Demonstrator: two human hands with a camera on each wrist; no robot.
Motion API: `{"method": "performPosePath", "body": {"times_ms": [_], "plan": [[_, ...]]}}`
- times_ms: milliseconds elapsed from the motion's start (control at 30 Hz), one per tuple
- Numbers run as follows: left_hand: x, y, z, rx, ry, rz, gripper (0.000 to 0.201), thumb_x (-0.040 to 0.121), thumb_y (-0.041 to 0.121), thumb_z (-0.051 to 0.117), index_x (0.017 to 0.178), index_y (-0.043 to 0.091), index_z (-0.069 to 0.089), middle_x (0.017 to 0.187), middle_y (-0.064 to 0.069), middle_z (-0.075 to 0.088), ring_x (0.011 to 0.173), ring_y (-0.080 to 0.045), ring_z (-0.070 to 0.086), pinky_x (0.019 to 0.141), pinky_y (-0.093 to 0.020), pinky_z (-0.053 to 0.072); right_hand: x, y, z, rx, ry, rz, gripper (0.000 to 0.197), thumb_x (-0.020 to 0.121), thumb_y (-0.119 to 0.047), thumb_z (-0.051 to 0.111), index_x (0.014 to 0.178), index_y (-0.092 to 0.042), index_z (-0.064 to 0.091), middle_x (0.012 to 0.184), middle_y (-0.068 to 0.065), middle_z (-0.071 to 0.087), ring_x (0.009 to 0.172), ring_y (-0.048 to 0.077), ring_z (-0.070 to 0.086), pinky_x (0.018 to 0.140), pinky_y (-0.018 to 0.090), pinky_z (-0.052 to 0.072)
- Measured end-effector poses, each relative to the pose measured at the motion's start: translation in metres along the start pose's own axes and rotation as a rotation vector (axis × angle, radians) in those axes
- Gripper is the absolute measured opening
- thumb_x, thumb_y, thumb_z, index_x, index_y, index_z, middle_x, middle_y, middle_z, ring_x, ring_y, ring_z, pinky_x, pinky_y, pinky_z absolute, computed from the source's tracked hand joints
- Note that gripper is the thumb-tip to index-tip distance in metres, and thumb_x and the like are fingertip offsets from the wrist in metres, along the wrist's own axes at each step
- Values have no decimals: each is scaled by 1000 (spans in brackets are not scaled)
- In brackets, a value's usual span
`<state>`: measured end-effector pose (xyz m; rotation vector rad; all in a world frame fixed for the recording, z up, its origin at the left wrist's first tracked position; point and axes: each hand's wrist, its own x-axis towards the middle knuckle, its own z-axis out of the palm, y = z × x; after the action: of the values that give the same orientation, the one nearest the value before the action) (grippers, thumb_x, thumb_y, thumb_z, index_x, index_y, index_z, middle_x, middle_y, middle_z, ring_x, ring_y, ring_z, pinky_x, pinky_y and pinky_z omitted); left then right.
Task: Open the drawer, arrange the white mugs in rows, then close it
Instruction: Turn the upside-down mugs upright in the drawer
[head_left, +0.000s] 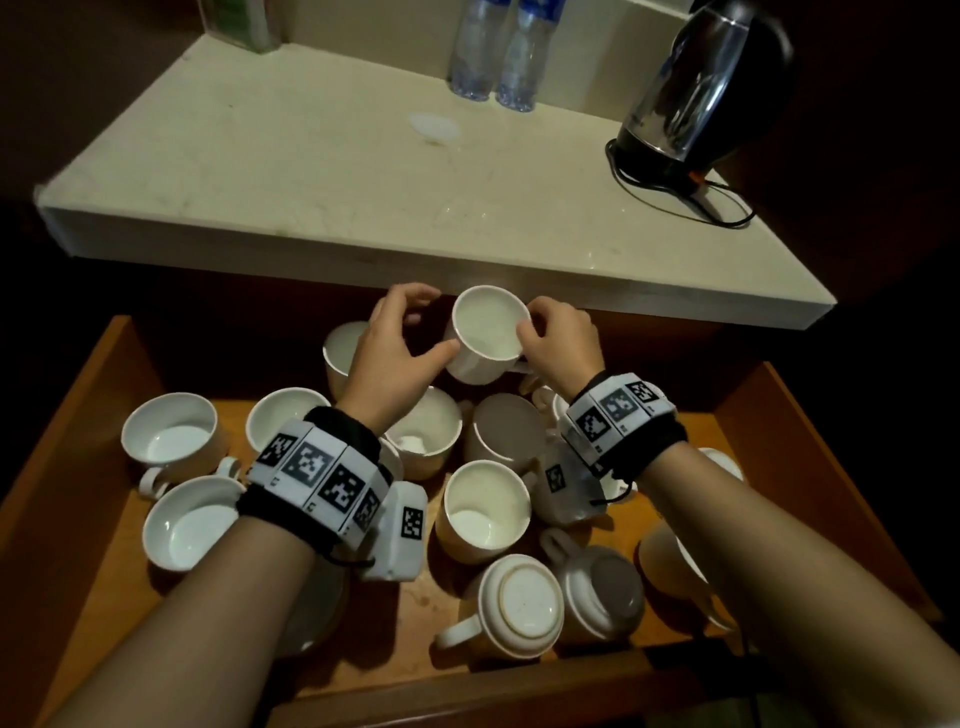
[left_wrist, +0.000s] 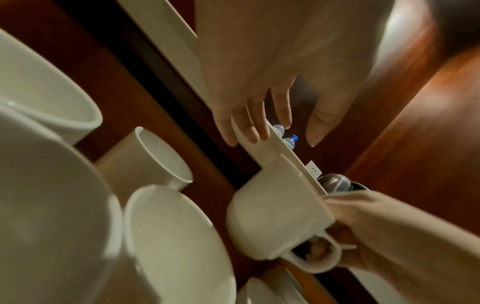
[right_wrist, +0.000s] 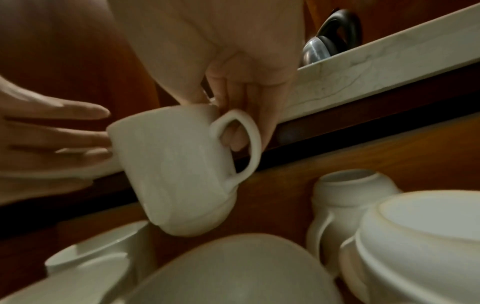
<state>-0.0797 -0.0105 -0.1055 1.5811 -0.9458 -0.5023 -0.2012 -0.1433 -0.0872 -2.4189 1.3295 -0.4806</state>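
White ceramic is what both hands are busy with: a lifted mug (head_left: 488, 332) is hanging in the air at the back of the open drawer (head_left: 78, 415), just under the front edge of the stone countertop (head_left: 291, 171). The right hand (head_left: 563, 343) is grasping it, thumb over the rim at the mug's 3 o'clock side and fingers (right_wrist: 233, 142) curled through the handle, as the right wrist view shows plainly; the mug is tilting a little there. The left hand (head_left: 395, 353) is lying loose and spread at the mug's 9 o'clock, fingertips just touching or all but touching its wall, gripping nothing.

Below, the wooden drawer is holding a jumble of other white mugs in no rows. An upright mug (head_left: 485, 509) is standing near the middle, two upright mugs (head_left: 171, 436) are sitting at the drawer's 9 o'clock side, and an upside-down mug (head_left: 522, 603) is resting at about 6 o'clock with another inverted one just beside it. More are partly hidden under the wrists, each of which is wearing a marker-printed band (head_left: 317, 473).

On the countertop, two clear water bottles (head_left: 493, 52) are standing at 12 o'clock, and a steel electric kettle (head_left: 696, 88) with its black cord is sitting at 2 o'clock.
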Motion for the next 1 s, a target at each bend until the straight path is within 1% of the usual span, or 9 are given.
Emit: {"method": "performPosePath", "body": {"times_ms": [100,233,367,500,567,700,867,933,1000], "plan": [[1,2,-1,0,-1,-20,32,82,2,62,111,13,53,116,1,57,107,-13,53,91,-27,45,3,10,7,-67,-24,70,25,90,-21,48,107,-12,65,109,14,68,106,35,59,84,37,46],[2,2,2,37,-29,-2,26,82,0,58,101,17,55,104,3,60,101,-14,58,89,-28,48,11,15,17,-90,-110,196,28,91,-19,49,113,-10,64,117,15,65,113,34,57,86,33,45],[3,-3,2,84,-29,-11,25,82,-1,56,101,13,59,101,3,62,99,-11,58,80,-14,43,21,15,30,-141,-195,258,24,88,-15,52,103,-4,67,109,17,67,106,34,61,77,30,43],[3,-4,4,104,-40,-10,24,82,-2,55,102,10,62,99,2,64,98,-11,59,77,-10,43,29,15,38,-152,-261,269,20,88,-15,56,102,-5,66,107,15,67,101,32,64,77,32,49],[3,-4,5,109,-44,-13,24,83,-1,55,102,11,62,99,2,64,99,-12,59,78,-13,44,29,16,39,-160,-289,262,22,89,-17,59,106,-5,65,110,14,67,102,31,64,78,32,49],[2,-3,6,100,-49,-11,23,85,1,51,101,12,63,98,2,64,100,-14,61,88,-32,52,27,20,39,-187,-365,187,27,89,-23,62,109,-6,65,110,14,67,103,29,63,76,30,47],[-1,2,8,97,-86,9,23,85,0,51,101,12,63,98,1,65,98,-14,62,86,-32,52,15,28,28,-148,-361,167,30,90,-21,59,115,-7,64,116,12,67,109,26,61,84,29,46],[-2,3,9,109,-106,0,23,85,0,51,101,12,63,97,2,65,98,-14,61,86,-32,52,8,28,18,-106,-292,135,29,91,-26,59,113,-9,65,114,10,67,109,23,61,86,29,47],[-5,4,9,132,-126,-8,23,86,0,51,100,13,63,96,2,64,97,-14,61,85,-30,51,-6,24,4,-48,-203,72,26,91,-29,59,107,-10,66,106,6,69,103,19,62,81,26,46]]}}
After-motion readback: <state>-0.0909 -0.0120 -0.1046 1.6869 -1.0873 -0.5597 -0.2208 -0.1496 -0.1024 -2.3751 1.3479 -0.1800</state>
